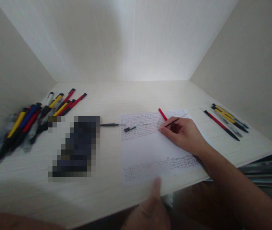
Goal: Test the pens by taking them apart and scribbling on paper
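Note:
Pinched in the fingers of my right hand (184,134) is a thin pen refill (173,122), dark along its shaft with a pale end. Its tip rests at the lines of writing on a white sheet of paper (140,150). Just behind these fingers lies a red pen barrel (162,113). A small black pen clip piece (129,129) sits on the sheet's upper left, and a black pen grip (109,125) lies across its left edge. My left hand (148,212) is at the table's front edge, one finger stretched toward the sheet; its other fingers are mostly hidden.
On the left, many pens (28,124) in yellow, red, blue, white and clear lie in a pile. A pixelated dark object (80,147) is beside the sheet. Several pens (222,124) lie at the right. Pale panels (126,41) enclose the table's back and sides.

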Demonstrator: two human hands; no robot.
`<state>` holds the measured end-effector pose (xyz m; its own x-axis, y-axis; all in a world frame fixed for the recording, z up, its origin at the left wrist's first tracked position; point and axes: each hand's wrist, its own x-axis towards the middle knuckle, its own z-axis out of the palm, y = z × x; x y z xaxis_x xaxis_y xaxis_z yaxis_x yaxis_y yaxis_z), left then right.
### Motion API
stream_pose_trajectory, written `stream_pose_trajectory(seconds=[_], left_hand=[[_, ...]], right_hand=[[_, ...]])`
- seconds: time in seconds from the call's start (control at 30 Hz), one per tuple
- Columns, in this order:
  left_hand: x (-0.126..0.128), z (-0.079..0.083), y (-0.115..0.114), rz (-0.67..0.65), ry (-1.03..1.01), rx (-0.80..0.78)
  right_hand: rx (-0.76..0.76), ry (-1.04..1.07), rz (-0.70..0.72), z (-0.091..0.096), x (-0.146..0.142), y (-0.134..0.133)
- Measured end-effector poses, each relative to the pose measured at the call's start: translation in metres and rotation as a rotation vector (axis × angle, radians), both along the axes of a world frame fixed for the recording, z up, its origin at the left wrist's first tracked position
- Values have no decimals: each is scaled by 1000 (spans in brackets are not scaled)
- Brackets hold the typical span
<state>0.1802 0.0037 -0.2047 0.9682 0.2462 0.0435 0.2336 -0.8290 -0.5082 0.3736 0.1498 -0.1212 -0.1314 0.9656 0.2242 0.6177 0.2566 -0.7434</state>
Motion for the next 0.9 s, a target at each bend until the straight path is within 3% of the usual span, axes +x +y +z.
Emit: stream_pose_trajectory(seconds=[0.63, 0.9], left_hand=[[-3, 1, 1, -6, -70, -15], [-7, 16, 4, 28, -95, 56]], right_hand=[[-30, -30, 10, 1, 1, 0], [20, -1, -5, -3, 1, 1]])
